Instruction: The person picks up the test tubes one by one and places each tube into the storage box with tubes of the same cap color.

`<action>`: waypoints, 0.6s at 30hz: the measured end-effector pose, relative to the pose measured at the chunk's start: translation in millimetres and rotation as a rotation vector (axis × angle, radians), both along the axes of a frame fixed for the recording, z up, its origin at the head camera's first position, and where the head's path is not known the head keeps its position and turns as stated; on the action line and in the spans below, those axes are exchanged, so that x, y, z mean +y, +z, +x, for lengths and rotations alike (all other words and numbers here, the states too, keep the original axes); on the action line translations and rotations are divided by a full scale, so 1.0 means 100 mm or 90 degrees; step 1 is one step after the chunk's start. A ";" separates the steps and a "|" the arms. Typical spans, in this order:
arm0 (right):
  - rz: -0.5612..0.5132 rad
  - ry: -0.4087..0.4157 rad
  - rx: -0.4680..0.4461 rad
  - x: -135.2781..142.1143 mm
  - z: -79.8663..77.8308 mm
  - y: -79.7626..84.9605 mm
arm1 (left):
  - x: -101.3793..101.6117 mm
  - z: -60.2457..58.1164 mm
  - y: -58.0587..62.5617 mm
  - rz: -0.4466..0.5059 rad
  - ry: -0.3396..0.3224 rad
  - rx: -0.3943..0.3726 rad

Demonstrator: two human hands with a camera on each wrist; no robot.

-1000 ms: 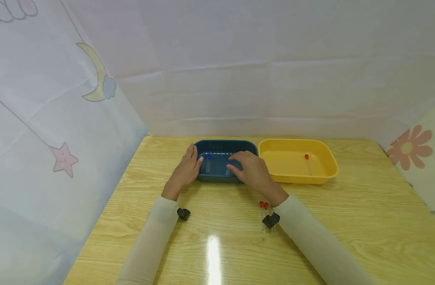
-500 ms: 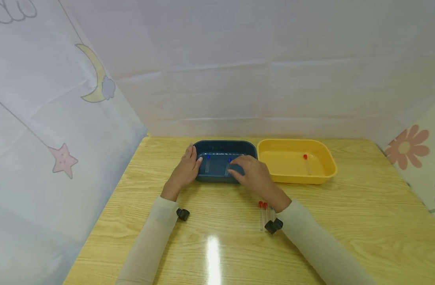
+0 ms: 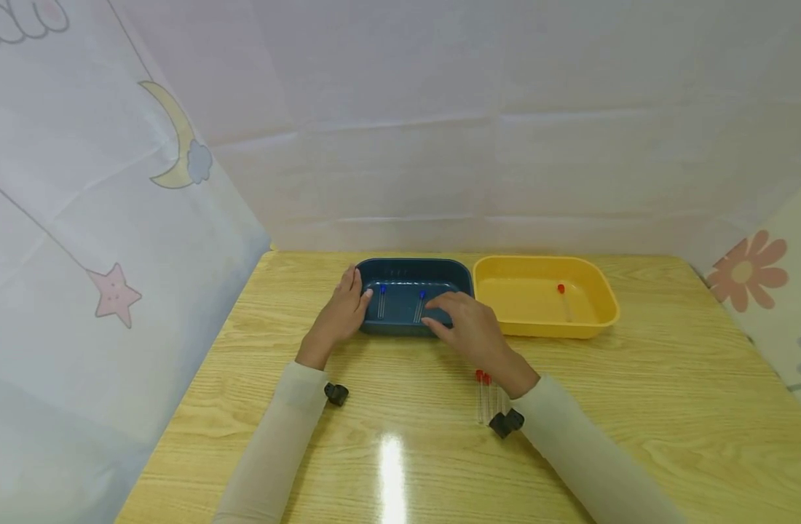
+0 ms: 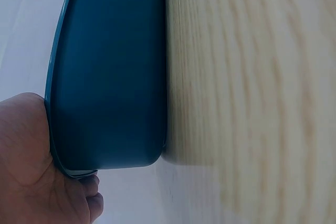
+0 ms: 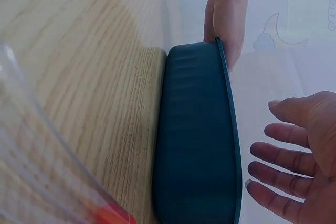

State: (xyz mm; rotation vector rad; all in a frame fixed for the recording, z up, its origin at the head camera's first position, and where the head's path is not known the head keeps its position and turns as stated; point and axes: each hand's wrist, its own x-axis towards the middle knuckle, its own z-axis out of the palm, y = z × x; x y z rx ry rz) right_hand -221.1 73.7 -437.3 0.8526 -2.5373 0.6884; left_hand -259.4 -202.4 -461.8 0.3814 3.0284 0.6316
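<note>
My left hand holds the left end of a dark blue tray, thumb over the rim and fingers along the outside. Two clear test tubes with blue caps lie in the tray, a left tube and a right tube. Just right of the right tube, my right hand hovers over the tray, thumb and forefinger apart. The right wrist view shows that hand with fingers spread and nothing between them, above the tray's rim.
A yellow tray stands against the blue one on the right, with one red-capped test tube inside. Several red-capped test tubes lie on the wooden table beside my right wrist. A printed cloth backdrop rises behind.
My right thumb and forefinger have drawn slightly right, away from the right blue-capped tube, which now lies fully in sight. My left hand keeps its place on the tray.
</note>
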 end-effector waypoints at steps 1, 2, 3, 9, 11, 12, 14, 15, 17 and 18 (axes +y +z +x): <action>-0.001 -0.001 -0.002 0.00 0.00 0.00 | 0.00 0.00 0.00 -0.001 0.001 -0.002; -0.003 -0.002 -0.004 0.01 0.00 0.00 | 0.00 0.00 0.00 -0.003 0.000 -0.002; -0.004 -0.003 -0.005 0.01 0.01 0.00 | 0.00 0.00 0.00 -0.005 0.001 -0.003; -0.007 0.000 -0.004 0.01 0.05 0.00 | -0.01 0.01 0.00 -0.005 0.000 0.015; -0.004 0.001 -0.001 0.01 0.06 -0.01 | 0.00 0.01 0.00 -0.001 -0.002 0.016; -0.003 0.000 0.000 0.01 0.07 -0.01 | 0.00 0.01 0.00 0.000 -0.003 0.016; -0.001 0.001 0.001 0.02 0.09 -0.02 | 0.00 0.01 0.00 0.003 -0.005 0.014; 0.000 0.001 0.002 0.02 0.10 -0.02 | 0.00 0.01 0.00 0.004 -0.005 0.013; 0.000 0.003 0.004 0.02 0.11 -0.03 | 0.00 0.01 -0.01 0.004 -0.005 0.013; 0.000 0.004 0.005 0.03 0.12 -0.03 | 0.00 0.01 -0.01 0.005 -0.005 0.012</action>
